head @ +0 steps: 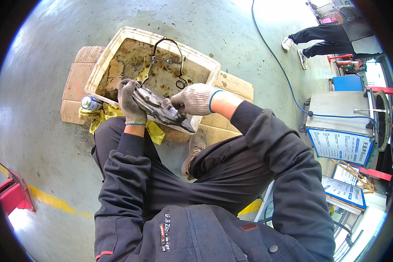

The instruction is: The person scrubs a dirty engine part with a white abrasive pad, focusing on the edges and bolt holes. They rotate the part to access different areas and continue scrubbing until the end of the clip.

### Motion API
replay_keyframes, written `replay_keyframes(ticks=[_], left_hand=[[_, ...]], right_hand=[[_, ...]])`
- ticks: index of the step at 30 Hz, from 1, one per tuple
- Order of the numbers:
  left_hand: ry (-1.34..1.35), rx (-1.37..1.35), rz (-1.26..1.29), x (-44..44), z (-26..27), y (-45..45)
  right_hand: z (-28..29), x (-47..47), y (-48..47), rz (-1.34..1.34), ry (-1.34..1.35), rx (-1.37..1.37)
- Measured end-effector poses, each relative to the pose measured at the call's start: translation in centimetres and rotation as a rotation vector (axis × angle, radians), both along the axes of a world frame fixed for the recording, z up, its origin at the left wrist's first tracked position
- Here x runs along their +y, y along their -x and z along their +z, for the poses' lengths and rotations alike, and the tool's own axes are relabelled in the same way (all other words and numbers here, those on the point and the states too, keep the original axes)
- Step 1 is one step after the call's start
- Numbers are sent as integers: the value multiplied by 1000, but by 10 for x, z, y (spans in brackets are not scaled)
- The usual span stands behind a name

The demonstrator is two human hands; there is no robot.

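Note:
Both my hands wear knitted work gloves. My left hand (131, 101) is closed on the left end of a dark grey metal cover (159, 106), which is tilted over the near edge of a stained white plastic tub (96, 68). At the cover's right side is my right hand (196, 99), its fingers bent against the part; whether they grip it or something small cannot be told. A thin black looped gasket (182, 52) rises beyond the cover over the tub. Its lower left end meets the cover near my left hand. Brown, oily dirt marks the tub's floor.
Flattened cardboard (77, 83) lies under the tub. An aerosol can (91, 103) and yellow rags (113, 111) are at its near left. A blue hose (275, 55) crosses the floor. Another person (334, 36) is at the upper right, above a wheeled cabinet (340, 109). A red metal base (14, 193) stands at left.

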State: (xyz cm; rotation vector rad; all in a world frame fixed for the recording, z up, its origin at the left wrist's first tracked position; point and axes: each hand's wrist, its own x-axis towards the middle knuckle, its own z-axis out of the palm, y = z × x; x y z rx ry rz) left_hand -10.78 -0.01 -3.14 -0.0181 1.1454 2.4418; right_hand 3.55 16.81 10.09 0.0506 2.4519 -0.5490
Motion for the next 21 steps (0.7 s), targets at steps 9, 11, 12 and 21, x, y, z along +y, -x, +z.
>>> replay_keyframes(ticks=[9,11,12,21], left_hand=[[14,22,9,-1,-3,2],[10,19,10,0,-3,2],[1,5,4,1,-1,0],[-44,-30,-9,-1,-6,2]], right_hand=[[-3,3,2,9,-1,5],[-5,6,2,8,5,-6],[-5,7,1,7,19,-18],[3,6,4,-31,34,-67]])
